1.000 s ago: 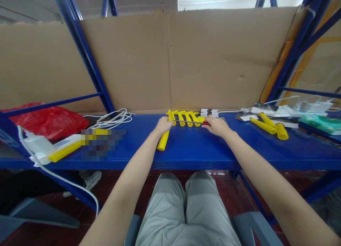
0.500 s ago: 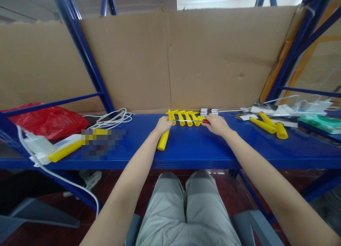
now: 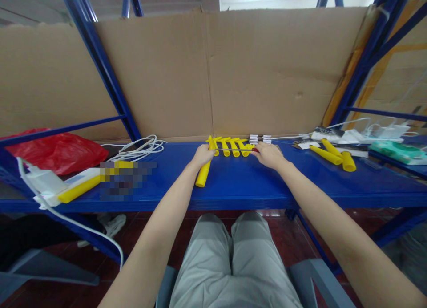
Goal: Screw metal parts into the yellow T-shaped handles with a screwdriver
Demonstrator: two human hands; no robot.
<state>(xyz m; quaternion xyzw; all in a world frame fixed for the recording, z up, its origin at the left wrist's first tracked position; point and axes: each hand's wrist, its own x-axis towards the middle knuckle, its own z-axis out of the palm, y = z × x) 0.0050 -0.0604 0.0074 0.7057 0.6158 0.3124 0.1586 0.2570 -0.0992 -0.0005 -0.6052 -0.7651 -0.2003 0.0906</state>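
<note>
My left hand [image 3: 203, 155] is closed around a yellow T-headed plastic handle [image 3: 203, 176], whose round lower end points toward me. In my right hand [image 3: 269, 155] is a screwdriver [image 3: 233, 149] with a red grip mostly hidden by the fingers. Its thin metal shaft lies level, pointing left, with the tip at my left hand and the yellow head. Whether the tip sits in a screw is too small to tell. Just behind the shaft, several similar yellow handles [image 3: 235, 147] lie in a row on the blue shelf [image 3: 247, 179].
White packs [image 3: 260, 139] are stacked beyond my right hand. Yellow tubes [image 3: 348, 161] lie at the right among papers. To the left are a white cable coil [image 3: 143, 148], a red plastic bag [image 3: 63, 152] and another yellow tube [image 3: 80, 190]. A cardboard sheet [image 3: 160, 76] stands behind.
The view has shifted slightly. Both hands keep their holds on the yellow handle and the screwdriver, and the red grip is now more covered by the right fingers.
</note>
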